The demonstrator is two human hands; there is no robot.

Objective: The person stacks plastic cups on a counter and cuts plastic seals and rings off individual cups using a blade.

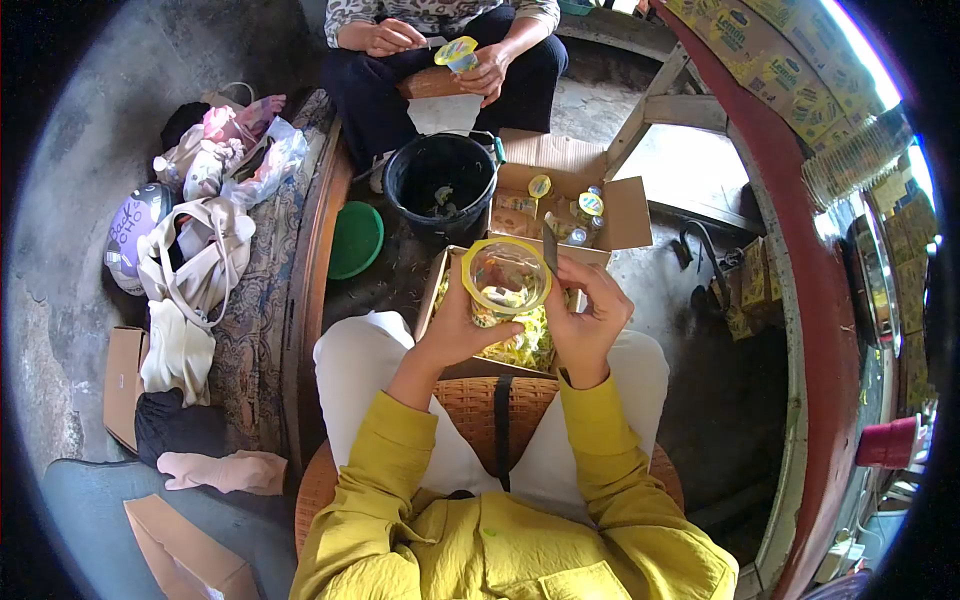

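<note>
Between my hands is a clear plastic cup (507, 272) with a yellow rim, its open top turned toward me. My left hand (455, 328) wraps round the cup's left side and lower part. In my right hand (592, 312) is a thin dark blade (550, 247), pinched upright against the right of the rim. Below the cup, a cardboard box (437, 275) between my knees holds yellow-green scraps (525, 345). Behind it, an open carton (627, 212) contains several cups with yellow lids.
A black bucket (440, 185) stands beyond the box, beside a green basin (356, 240). Opposite me sits a person (440, 60) holding a small yellow-lidded cup (457, 54) and a thin tool. Bags and cloths (195, 250) lie at left; a red-edged frame (800, 250) rises at right.
</note>
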